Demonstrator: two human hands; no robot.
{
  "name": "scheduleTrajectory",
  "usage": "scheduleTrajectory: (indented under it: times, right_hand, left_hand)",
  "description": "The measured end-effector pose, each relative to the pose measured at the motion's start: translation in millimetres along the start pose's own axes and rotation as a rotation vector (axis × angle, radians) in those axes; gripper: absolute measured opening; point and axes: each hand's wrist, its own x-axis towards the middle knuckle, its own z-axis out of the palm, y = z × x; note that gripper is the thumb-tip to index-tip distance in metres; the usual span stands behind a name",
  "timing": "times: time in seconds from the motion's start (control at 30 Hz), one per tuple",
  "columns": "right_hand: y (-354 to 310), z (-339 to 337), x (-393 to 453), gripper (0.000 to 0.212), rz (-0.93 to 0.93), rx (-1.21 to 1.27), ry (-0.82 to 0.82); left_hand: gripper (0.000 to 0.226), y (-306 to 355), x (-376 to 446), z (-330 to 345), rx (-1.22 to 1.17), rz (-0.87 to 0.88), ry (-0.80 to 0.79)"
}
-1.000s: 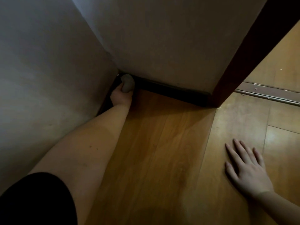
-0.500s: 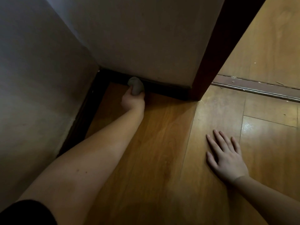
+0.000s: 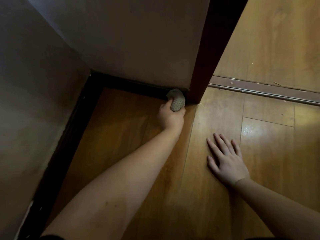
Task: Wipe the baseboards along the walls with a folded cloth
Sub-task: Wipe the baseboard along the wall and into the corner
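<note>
Head view: near the frame's centre, the left hand [image 3: 170, 116] grips a bunched grey cloth [image 3: 176, 101], pressing it against the dark baseboard [image 3: 131, 85] beside the door frame [image 3: 207, 66]. At lower right, the right hand [image 3: 225, 158] lies flat, fingers spread, on the wooden floor [image 3: 121, 129].

Grey-beige bumpy-textured folded cloth [image 3: 177, 100], near-black baseboard strip [image 3: 131, 84], honey-brown wood-grain plank floor [image 3: 121, 129] (glossy highlight right), dark reddish-brown door frame [image 3: 207, 58], off-white plain walls [image 3: 138, 35]

The left hand [image 3: 170, 116], gripping the cloth [image 3: 176, 101], slid right along the far baseboard [image 3: 135, 85], from the left corner, past the middle, up to the dark door frame [image 3: 207, 66], where the cloth met its foot.
</note>
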Motion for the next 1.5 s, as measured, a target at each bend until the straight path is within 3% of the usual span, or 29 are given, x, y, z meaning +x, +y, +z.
scheduleTrajectory:
  times: [0.2, 0.33, 0.5, 0.8, 0.9, 1.1, 1.4, 1.5]
  right_hand:
    - [-2, -6, 0, 0.065, -0.003, 0.008, -0.007]
    - [-4, -8, -2, 0.064, -0.010, 0.028, -0.005]
    - [-5, -10, -3, 0.063, 0.001, 0.051, -0.011]
    - [-16, -17, -1, 0.063, 0.061, 0.005, -0.045]
    - [-42, -21, 14, 0.063, 0.121, 0.106, -0.039]
    - [-133, -19, 68, 0.062, -0.248, 0.144, -0.035]
    - [-141, -8, 76, 0.066, -0.254, 0.082, -0.039]
    - [-140, -8, 74, 0.065, -0.262, 0.077, -0.039]
  left_hand:
    - [0.047, 5, -10, 9, 0.048, 0.027, -0.073]
    - [0.049, 1, -25, -7, 0.081, 0.220, -0.239]
    - [0.052, -13, -15, -57, 0.064, 0.138, -0.153]
    - [0.061, -25, 52, -176, 0.236, 0.151, 0.049]
    - [0.058, -27, 66, -195, 0.237, 0.125, 0.089]
    - [0.052, -27, 92, -205, 0.255, 0.048, 0.200]
    - [0.042, -24, 130, -209, 0.200, 0.033, 0.408]
    - [0.046, -22, 141, -207, 0.202, 0.080, 0.379]
